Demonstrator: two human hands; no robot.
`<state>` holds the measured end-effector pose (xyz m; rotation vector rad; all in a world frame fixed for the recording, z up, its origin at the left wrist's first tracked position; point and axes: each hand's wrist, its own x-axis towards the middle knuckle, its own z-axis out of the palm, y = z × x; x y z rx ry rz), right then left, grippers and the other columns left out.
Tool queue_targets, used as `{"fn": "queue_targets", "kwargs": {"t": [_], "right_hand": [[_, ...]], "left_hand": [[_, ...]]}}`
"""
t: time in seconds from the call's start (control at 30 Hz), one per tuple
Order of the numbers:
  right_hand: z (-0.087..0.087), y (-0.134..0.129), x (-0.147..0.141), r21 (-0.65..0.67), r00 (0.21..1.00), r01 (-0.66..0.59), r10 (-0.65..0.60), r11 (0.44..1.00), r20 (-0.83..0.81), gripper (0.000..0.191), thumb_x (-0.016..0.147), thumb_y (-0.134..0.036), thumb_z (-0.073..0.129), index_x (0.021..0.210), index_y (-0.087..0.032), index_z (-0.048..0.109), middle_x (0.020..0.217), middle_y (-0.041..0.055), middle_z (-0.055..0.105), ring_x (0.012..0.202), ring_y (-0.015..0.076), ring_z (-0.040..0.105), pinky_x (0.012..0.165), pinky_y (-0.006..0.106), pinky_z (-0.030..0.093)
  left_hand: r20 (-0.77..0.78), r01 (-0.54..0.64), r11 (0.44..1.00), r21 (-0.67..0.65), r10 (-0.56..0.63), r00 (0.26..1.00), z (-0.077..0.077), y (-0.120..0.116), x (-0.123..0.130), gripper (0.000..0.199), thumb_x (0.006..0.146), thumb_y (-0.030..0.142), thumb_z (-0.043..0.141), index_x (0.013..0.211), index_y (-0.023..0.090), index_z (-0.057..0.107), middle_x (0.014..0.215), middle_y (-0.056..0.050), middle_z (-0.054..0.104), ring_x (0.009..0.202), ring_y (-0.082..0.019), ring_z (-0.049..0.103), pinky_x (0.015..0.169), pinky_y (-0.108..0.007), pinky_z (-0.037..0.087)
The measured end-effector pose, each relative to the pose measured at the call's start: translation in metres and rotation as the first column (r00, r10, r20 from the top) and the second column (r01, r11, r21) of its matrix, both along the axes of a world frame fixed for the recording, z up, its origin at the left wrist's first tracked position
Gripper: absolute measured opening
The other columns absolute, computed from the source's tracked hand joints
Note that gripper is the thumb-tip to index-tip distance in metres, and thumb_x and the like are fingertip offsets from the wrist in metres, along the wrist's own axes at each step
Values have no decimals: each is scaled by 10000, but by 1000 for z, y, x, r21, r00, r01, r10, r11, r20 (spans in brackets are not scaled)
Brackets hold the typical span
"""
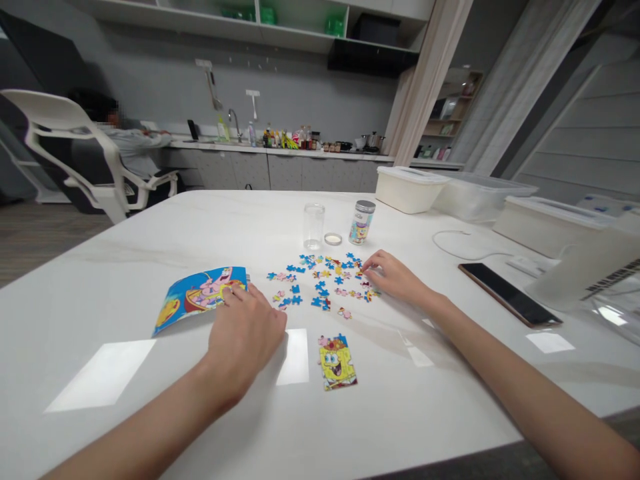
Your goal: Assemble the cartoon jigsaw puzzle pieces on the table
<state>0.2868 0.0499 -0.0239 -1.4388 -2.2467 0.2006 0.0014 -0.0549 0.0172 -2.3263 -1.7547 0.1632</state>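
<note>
My left hand [247,330] lies over the right part of a curled picture sheet [195,293] showing a pink cartoon figure on blue. Its fingers rest on the sheet, thumb apart. At the right edge of a spread of loose jigsaw pieces [323,287], my right hand [393,273] pinches a small puzzle piece [362,271], partly hidden by the fingertips. Closer to me, a joined puzzle section [337,363] with a yellow cartoon face lies flat. Beyond the pieces stand a clear jar [314,227] and a printed can [361,223]; a round lid [333,239] lies between them.
A phone [507,293] and a white cable [460,250] lie on the right of the white table [410,420]. Storage boxes [407,190] line the far right. Behind the table, a person [135,147] sits near a white chair [65,140] by the kitchen counter [225,147].
</note>
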Motion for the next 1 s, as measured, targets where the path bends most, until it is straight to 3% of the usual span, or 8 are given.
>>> {"fn": "queue_targets", "kwargs": {"t": [0.07, 0.13, 0.27, 0.33, 0.53, 0.63, 0.87, 1.0], "right_hand": [[0, 0, 0, -1, 1000, -4, 4, 1000, 4, 150, 827, -148, 538, 889, -172, 673, 976, 77, 596, 939, 199, 586, 896, 318, 434], [0, -1, -1, -2, 1000, -16, 16, 1000, 5, 150, 834, -155, 534, 894, -169, 671, 986, 84, 598, 947, 206, 584, 900, 332, 436], [2, -4, -4, -15, 996, -94, 94, 995, 3, 157, 835, -165, 530, 918, -179, 663, 1019, 88, 591, 978, 216, 576, 918, 356, 436], [2, -6, -6, -32, 992, -128, 128, 991, 0, 165, 828, -165, 532, 934, -183, 657, 1026, 87, 584, 992, 216, 570, 930, 358, 431], [3, -8, -9, -11, 984, -176, 176, 984, -19, 172, 819, -168, 538, 943, -191, 655, 1011, 81, 581, 991, 214, 566, 930, 364, 439], [3, -8, -7, -6, 990, -132, 132, 991, -45, 181, 809, -164, 560, 963, -189, 651, 1031, 81, 579, 991, 207, 575, 939, 364, 441], [11, -1, 6, -61, 997, -40, 37, 997, -61, 155, 809, -159, 577, 945, -161, 651, 947, 70, 612, 850, 163, 600, 800, 300, 488], [13, 6, 19, -36, 999, 33, -34, 999, -11, 275, 748, 2, 504, 925, -138, 661, 942, 77, 632, 812, 142, 600, 791, 271, 474]], "left_hand": [[-168, -1, 1000, -11, -1, 986, 8, 8, -8, 315, 880, 130, 405, 978, 61, 696, 953, -262, 668, 961, -380, 620, 738, -455, 495], [-210, 131, 988, -84, -146, 967, 11, 21, -18, 318, 839, 41, 401, 950, 85, 695, 947, -225, 669, 931, -337, 629, 764, -431, 488], [-124, 164, 969, -185, -189, 974, 10, 55, -44, 335, 823, 17, 382, 989, 86, 665, 995, -175, 654, 907, -244, 636, 790, -327, 478], [65, 193, 954, -229, -183, 981, 11, 70, -57, 351, 851, 93, 371, 1093, 120, 623, 1039, -119, 641, 892, -196, 631, 801, -278, 462], [309, 127, 938, -322, -22, 951, 15, 95, -85, 510, 703, 382, 569, 1191, 233, 579, 1237, -66, 589, 1053, -249, 568, 879, -295, 456], [339, 182, 934, -308, -71, 938, 9, 103, -95, 599, 662, 444, 593, 1212, 207, 569, 1259, -82, 567, 1101, -257, 543, 937, -282, 414], [373, 198, 897, -395, -40, 927, 1, 111, -103, 557, 588, 509, 647, 1037, 190, 560, 951, -37, 610, 831, -208, 580, 694, -256, 449], [391, 206, 869, -450, -16, 920, -3, 112, -103, 455, 540, 488, 680, 844, 200, 502, 793, 4, 578, 698, -176, 538, 587, -256, 399]]}}
